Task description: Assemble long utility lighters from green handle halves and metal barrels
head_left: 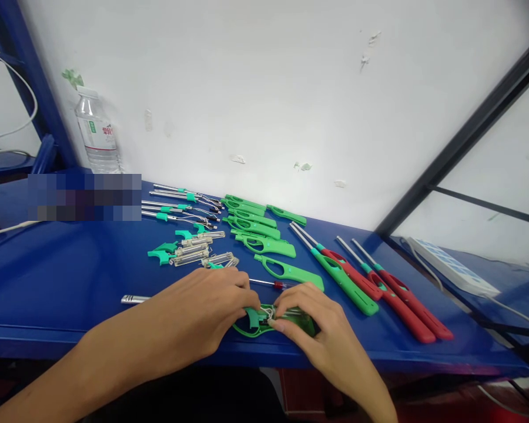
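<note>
An open green lighter shell (251,330) lies at the table's front edge, with a teal trigger (253,317) and thin white wires inside. Bent over its left part, my left hand (203,305) has its fingers pressed together at the trigger. My right hand (320,323) grips the shell's right part, thumb and fingertips at the wires beside a clear tank (293,312). A metal tube (134,299) sticks out to the left from under my left hand. Just behind my hands lies a screwdriver (264,283) with a red part.
Several green shells (291,273) lie behind my hands, with metal rods (158,215), teal triggers (161,256) and clear tanks (191,254) to their left. Assembled red lighters (401,308) and a green one (346,282) lie right. A bottle (97,138) stands back left; a power strip (454,267) is far right.
</note>
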Available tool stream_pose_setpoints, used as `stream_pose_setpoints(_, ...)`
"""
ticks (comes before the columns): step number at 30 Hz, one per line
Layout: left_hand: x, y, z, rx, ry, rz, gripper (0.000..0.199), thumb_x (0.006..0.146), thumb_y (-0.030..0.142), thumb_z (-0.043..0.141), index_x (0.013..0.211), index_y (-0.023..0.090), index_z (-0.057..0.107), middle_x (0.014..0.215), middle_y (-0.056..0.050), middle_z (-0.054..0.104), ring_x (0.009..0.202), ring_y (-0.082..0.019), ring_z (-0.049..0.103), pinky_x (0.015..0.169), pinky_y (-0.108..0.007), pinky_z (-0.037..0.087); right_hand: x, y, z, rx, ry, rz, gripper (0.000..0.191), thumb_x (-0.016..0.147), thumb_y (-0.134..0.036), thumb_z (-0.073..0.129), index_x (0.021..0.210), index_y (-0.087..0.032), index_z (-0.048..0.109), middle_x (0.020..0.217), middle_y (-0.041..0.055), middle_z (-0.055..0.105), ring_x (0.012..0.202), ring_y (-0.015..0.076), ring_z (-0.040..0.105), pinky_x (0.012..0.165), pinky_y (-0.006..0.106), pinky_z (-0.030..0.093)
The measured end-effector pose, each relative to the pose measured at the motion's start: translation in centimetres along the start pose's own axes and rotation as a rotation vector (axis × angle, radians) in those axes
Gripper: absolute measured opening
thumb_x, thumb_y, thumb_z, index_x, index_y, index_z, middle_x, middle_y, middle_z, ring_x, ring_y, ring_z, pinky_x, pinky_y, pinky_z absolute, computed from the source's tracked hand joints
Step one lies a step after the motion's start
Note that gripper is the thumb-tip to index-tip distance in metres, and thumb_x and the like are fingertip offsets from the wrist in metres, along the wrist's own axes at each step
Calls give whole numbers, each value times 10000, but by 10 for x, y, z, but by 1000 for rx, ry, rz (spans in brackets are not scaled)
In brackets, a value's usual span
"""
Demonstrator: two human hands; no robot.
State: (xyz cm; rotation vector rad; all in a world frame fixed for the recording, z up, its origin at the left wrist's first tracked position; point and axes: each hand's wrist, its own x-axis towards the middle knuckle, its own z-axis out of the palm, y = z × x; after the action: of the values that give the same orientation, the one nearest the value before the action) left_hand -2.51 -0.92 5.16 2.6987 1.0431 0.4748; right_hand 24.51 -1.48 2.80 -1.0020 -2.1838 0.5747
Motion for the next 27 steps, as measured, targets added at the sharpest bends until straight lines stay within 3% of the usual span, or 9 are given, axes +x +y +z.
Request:
stream_pose_setpoints(7,3,0,0,71,-5,-17,360,984,-30,549,1067,284,704,999,5,680,834,-211,621,682,-361,354,0,0,0,18,3,-6,118,1065,-218,740,983,-277,679,1050,-11,761,1040,229,683,936,342,495)
stream_pose_setpoints(15,4,-7,6,33,-11,-1,521,869,-121,497,1108,297,696,1057,11,679,843,-202,604,688,-355,325,0,-2,0,14,4,-9,138,1061,-197,740,975,-275,666,1032,-26,748,1021,211,668,918,326,485)
stream_pose_setpoints(27,3,-1,7,13,-30,-15,533,902,-94,520,1162,340,689,1038,19,651,805,-194,577,675,-355,298,-1,0,1,19,11,-24,142,1055,-202,757,985,-282,662,1032,-36,744,1029,202,663,932,309,476)
